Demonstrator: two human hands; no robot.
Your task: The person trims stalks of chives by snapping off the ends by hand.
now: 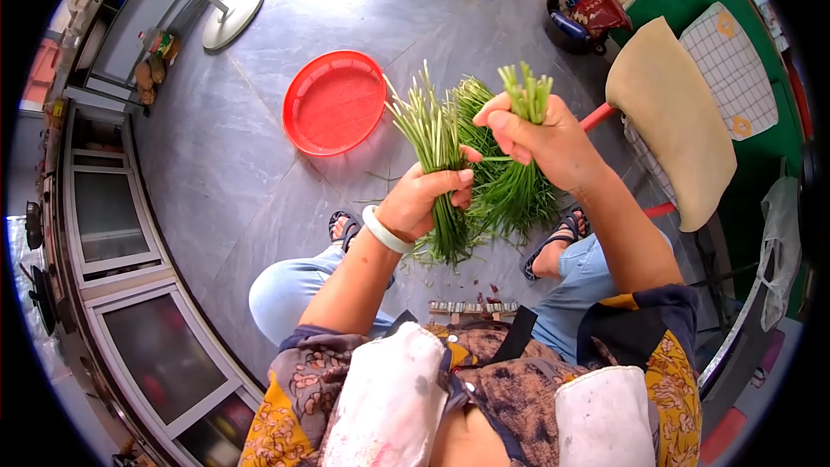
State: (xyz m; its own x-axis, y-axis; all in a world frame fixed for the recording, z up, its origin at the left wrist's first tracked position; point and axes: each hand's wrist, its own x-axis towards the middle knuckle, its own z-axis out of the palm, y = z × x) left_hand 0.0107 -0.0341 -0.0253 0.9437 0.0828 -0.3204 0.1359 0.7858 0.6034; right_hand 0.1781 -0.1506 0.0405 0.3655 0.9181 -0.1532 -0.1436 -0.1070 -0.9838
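Note:
My left hand (pixel 428 195), with a pale bangle (pixel 386 231) at the wrist, is closed around a bunch of long green stalks (pixel 430 131) that look like garlic chives. Their whitish cut ends point up and away from me. To its right, my right hand (pixel 545 140) grips a second, smaller bunch of chives (pixel 526 95), pale ends up, leafy ends hanging below the fist. Between and beneath both hands a loose pile of chives (pixel 488 177) lies on the floor. Some of the pile is hidden behind the hands.
A red plastic basket (pixel 335 104) sits on the grey tiled floor (pixel 251 121), left of the bunches. A chair with a tan cover (pixel 670 121) stands at right. A dark pot (pixel 575 26) is behind it. Glass-front cabinets (pixel 160 346) line the left, near a white fan base (pixel 233 17).

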